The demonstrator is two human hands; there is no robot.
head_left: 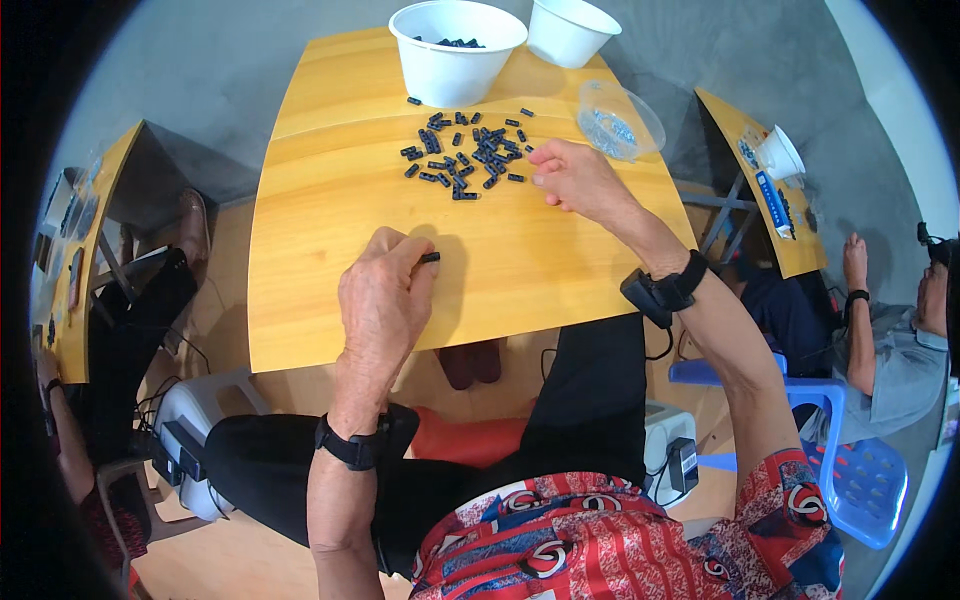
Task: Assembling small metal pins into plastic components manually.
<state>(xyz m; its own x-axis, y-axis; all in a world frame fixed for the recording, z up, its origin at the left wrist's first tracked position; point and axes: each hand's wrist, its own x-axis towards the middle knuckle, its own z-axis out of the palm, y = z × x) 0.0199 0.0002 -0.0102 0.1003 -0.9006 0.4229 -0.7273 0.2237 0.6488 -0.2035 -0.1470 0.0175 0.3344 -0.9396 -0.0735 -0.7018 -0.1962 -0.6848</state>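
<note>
My left hand (383, 292) is closed above the near part of the wooden table (330, 230), pinching a small black cylindrical piece (430, 257) between thumb and fingertips. Several like it lie scattered in a loose pile of black pieces (490, 150) farther back. At the right edge of that pile is my right hand (580, 182), its fingers curled together; whatever may be between them is too small or hidden to make out. Beyond it, a clear plastic lid (645, 120) holds small silvery parts (612, 130).
A white tub (455, 75) with more black pieces stands at the table's back, beside a second white tub (570, 35). Other people sit by side tables; one person (895, 330) is at the right, near a blue plastic chair (860, 490). Cabled boxes (683, 465) flank my legs.
</note>
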